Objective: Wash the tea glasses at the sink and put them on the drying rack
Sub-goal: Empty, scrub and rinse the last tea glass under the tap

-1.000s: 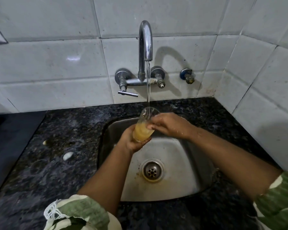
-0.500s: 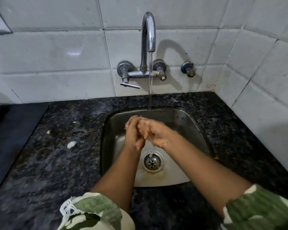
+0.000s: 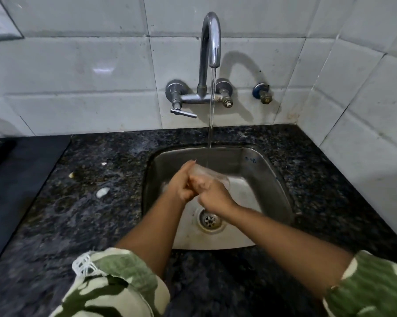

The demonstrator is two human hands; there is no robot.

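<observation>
Left hand (image 3: pixel 181 185) wrapped round glass (image 3: pixel 210 176) base end; right hand (image 3: pixel 212 196) curled round it from near side. Glass over sink (image 3: pixel 273 179), tipped, long axis running left-to-right, mouth toward right. Stream from tap (image 3: pixel 211 40) lands on upper side. Rack not in view. Likely rinsing; left hand carries the hold.
</observation>
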